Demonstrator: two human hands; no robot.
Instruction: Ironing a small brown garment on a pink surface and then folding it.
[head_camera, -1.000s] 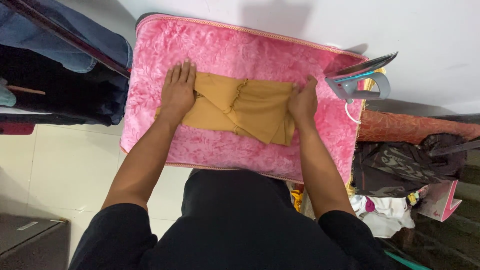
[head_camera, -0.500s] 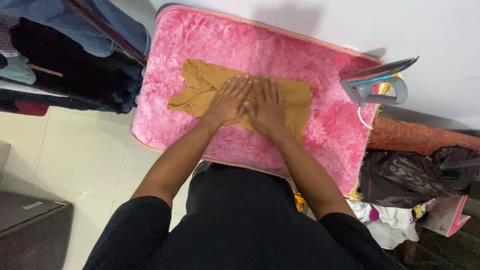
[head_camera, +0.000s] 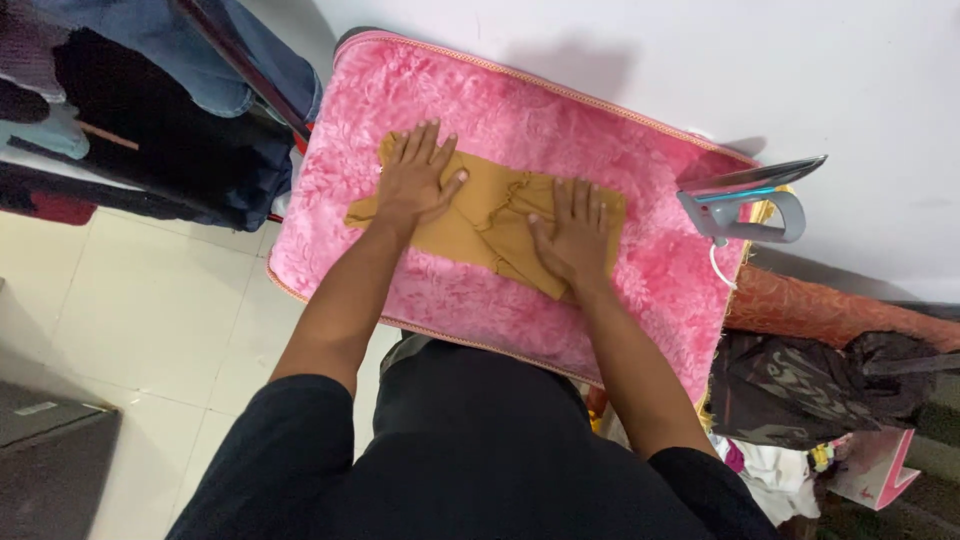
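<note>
A folded mustard-yellow garment (head_camera: 495, 215) lies flat on a fluffy pink cover (head_camera: 470, 110) spread over a table. My left hand (head_camera: 415, 178) presses flat on the garment's left end, fingers spread. My right hand (head_camera: 572, 232) presses flat on its right half, fingers apart. Neither hand grips anything. A gathered seam shows between the two hands.
A grey and teal clothes iron (head_camera: 745, 195) stands on its heel at the pink cover's right edge, its white cord hanging down. Dark and denim clothes (head_camera: 170, 110) hang at the left. A pile of fabric and a dark bag (head_camera: 830, 380) sit at the right. Beige floor tiles (head_camera: 140, 320) lie below left.
From the garment's two ends my hands came together at its middle, then slid apart again, the left toward the left end and the right toward the right half.
</note>
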